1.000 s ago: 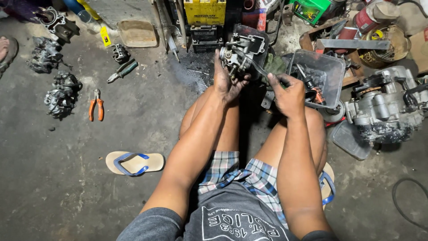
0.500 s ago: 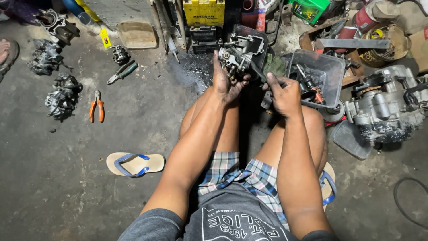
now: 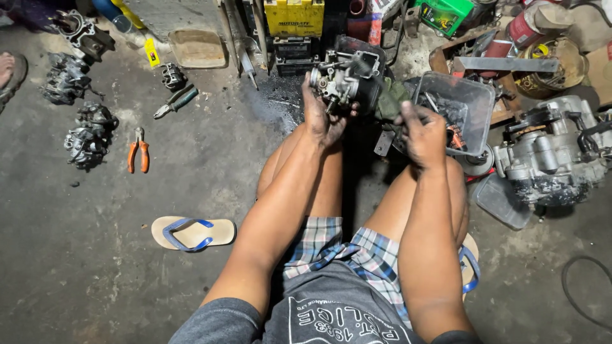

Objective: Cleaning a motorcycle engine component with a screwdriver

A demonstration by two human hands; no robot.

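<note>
Carburettor held up for work between the knees, over the concrete floor

The left hand (image 3: pixel 322 118) has its fingers wrapped around the underside of a grey metal carburettor (image 3: pixel 341 76), holding it in the air above the knees and in front of a yellow battery (image 3: pixel 293 18). The right hand (image 3: pixel 424 130) hovers just beside it, fingers curled together as if pinching a small part or tool; what they grip is too small to tell. A clear plastic tray (image 3: pixel 472 95) of small parts sits just beyond the right hand, an engine block (image 3: pixel 551 156) at the floor's right edge, orange pliers (image 3: pixel 138 150) and a sandal (image 3: pixel 191 232) to the left. By my judgement this is mid-disassembly or adjustment; the next move calls for a steady left grip while the right meets a fitting precisely.
</note>
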